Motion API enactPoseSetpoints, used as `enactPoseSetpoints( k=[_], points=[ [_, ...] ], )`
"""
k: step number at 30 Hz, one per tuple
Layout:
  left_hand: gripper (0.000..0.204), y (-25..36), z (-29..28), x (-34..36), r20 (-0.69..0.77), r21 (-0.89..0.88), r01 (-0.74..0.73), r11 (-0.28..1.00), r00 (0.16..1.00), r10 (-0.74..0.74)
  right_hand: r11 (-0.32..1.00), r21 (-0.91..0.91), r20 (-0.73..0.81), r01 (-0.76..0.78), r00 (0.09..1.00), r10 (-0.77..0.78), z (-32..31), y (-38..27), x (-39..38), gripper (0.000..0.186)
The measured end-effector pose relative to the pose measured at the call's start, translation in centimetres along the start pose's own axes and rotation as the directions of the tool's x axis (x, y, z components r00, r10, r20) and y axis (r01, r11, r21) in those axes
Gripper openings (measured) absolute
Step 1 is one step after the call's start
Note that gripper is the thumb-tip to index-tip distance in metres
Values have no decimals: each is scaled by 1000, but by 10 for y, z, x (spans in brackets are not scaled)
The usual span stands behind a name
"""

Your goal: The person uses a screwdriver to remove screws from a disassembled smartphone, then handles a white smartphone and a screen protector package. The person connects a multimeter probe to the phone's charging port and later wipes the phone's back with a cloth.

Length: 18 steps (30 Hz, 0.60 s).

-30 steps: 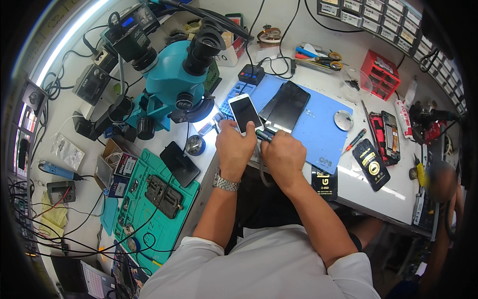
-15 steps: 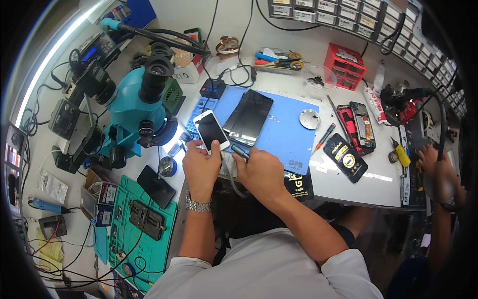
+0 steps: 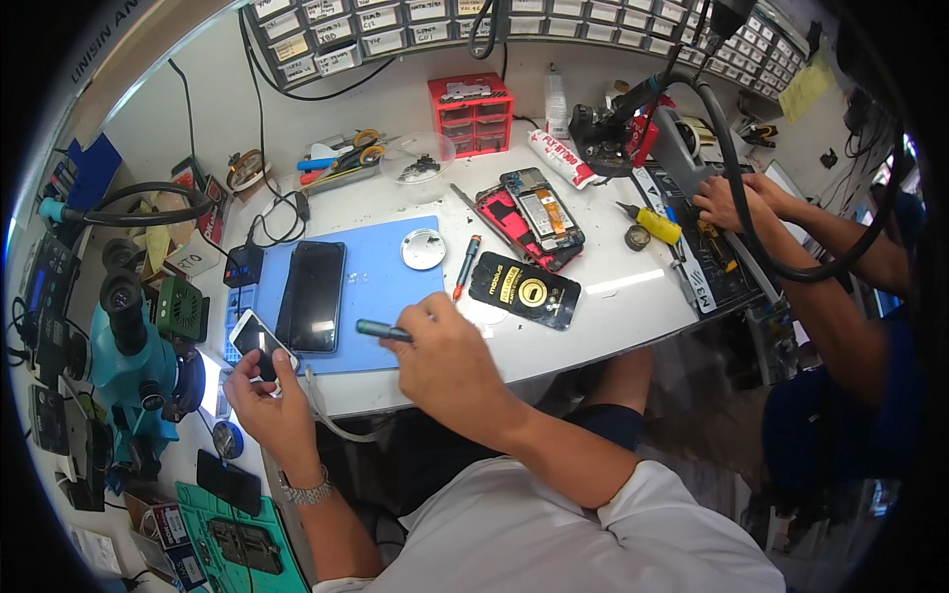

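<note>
My left hand (image 3: 269, 405) grips a white phone with a dark screen (image 3: 255, 338), tilted at the front left corner of the blue mat (image 3: 390, 277). My right hand (image 3: 450, 366) is closed round a green pen-like tool (image 3: 376, 330), held over the mat's front right, apart from the white phone. A large black phone (image 3: 309, 296) lies on the mat beside a round metal dish (image 3: 423, 248). A pale cable (image 3: 321, 405) hangs below my left hand's phone. An orange-tipped screwdriver (image 3: 468, 265) and a black card (image 3: 526, 290) lie right of the mat.
A teal microscope (image 3: 133, 356) stands left; a green tray mat (image 3: 272, 568) is below it. An opened phone (image 3: 542, 212), red drawers (image 3: 471, 116) and yellow bottle (image 3: 657, 224) occupy the back right. A co-worker's hands (image 3: 722, 203) are at the far right under a black tube (image 3: 766, 252).
My view has swung rightward, revealing more of the co-worker. My right hand with the tool has moved right, away from the white phone, which stays in my left hand.
</note>
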<state>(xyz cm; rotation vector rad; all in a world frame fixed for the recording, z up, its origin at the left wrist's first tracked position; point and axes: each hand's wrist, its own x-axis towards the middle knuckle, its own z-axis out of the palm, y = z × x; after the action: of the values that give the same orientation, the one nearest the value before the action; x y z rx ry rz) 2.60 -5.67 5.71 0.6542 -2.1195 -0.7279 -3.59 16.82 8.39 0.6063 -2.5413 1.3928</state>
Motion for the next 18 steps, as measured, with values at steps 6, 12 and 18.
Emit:
enactPoseSetpoints(
  k=[6,12,18],
  points=[
    [35,65,-4,-64,465,-415,-244,876,771,435,905,-286,-307,-314,925,224,-76,64,-1,34],
    [27,69,30,-109,471,-485,-387,784,640,607,754,-302,-314,-584,807,500,-108,84,-2,35],
    [22,58,27,-103,445,-413,-432,802,672,592,819,-50,-332,-572,783,526,-112,91,-13,23]
  ],
)
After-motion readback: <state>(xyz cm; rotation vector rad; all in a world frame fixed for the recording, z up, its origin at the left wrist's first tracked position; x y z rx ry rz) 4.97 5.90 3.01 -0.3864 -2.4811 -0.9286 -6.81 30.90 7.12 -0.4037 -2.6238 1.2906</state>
